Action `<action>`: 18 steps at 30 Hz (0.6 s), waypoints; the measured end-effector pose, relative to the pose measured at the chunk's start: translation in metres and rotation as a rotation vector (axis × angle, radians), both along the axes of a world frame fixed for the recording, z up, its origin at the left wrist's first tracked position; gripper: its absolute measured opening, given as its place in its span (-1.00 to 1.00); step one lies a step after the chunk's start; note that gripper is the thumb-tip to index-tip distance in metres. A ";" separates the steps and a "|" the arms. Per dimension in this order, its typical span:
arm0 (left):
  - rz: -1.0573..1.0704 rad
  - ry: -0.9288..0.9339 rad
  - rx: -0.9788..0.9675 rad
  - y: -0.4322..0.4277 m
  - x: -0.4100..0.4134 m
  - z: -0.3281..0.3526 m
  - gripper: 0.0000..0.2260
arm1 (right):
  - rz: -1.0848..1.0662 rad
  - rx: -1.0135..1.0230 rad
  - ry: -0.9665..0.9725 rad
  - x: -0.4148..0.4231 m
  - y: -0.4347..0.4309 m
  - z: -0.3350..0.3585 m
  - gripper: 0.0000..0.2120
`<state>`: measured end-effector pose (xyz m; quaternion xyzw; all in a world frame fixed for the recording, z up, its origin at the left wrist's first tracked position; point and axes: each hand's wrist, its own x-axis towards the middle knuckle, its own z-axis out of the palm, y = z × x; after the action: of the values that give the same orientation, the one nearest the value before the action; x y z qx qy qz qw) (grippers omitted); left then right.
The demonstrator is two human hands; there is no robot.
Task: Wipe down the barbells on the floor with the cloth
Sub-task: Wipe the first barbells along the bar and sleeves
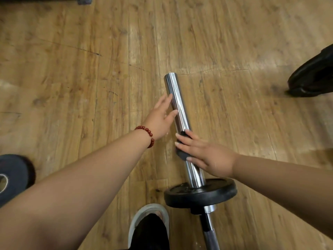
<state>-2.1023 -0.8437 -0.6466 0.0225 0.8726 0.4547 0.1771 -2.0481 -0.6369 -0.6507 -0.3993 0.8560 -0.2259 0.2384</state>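
Observation:
A barbell lies on the wooden floor, its chrome sleeve (175, 98) pointing away from me. One black weight plate (200, 195) sits on the sleeve, and the thinner shaft (210, 233) runs toward the bottom edge. My left hand (160, 118), with a red bead bracelet at the wrist, touches the sleeve's left side with straight fingers. My right hand (207, 156) lies over a black collar (182, 154) on the sleeve above the plate, fingers wrapped across it. No cloth is in view.
A loose black plate (12, 177) lies at the left edge. Another person's black shoe (313, 76) stands at the right. My own foot in a grey slipper (149, 228) is beside the plate. A dark object (83, 0) sits at the top left.

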 end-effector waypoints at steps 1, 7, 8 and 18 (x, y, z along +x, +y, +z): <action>0.087 -0.090 0.057 0.004 -0.004 -0.004 -0.46 | -0.178 -0.002 -0.094 -0.004 -0.013 0.002 -0.49; 0.311 -0.412 0.415 0.015 -0.027 -0.031 -0.48 | -0.897 -0.134 -0.598 0.005 -0.036 0.010 -0.46; 0.326 -0.449 0.459 0.015 -0.029 -0.034 -0.42 | -0.926 -0.119 -0.660 0.013 -0.030 0.012 -0.50; 0.388 -0.538 0.609 0.014 -0.032 -0.042 -0.11 | -1.211 -0.464 -0.870 -0.020 -0.037 -0.012 -0.68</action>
<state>-2.1339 -0.8299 -0.6884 -0.2092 0.6099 0.7053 0.2945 -2.0677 -0.6741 -0.6626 0.2224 0.6850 -0.6264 0.2981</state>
